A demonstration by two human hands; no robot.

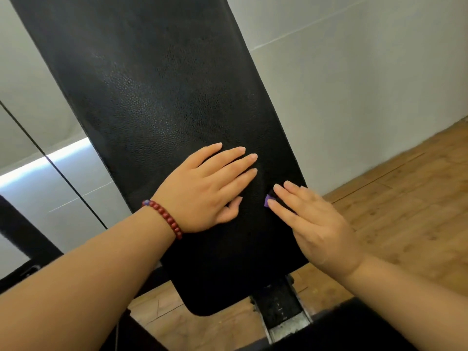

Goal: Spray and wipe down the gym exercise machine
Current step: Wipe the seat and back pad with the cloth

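Note:
A long black padded backrest (157, 102) of the gym machine fills the middle of the view, tilted up and away. My left hand (205, 188), with a red bead bracelet at the wrist, lies flat on the pad with straight fingers. My right hand (311, 224) lies flat near the pad's right edge, fingers straight. A small purple scrap of something (267, 200) shows under its fingertips; most of it is hidden and I cannot tell what it is. No spray bottle is in view.
The machine's black metal post (281, 307) runs down below the pad's lower end. A black frame bar (22, 239) stands at the left. Wooden floor (405, 198) lies to the right, a pale wall (354, 72) behind, and a thin dark cable (58, 171) crosses the left.

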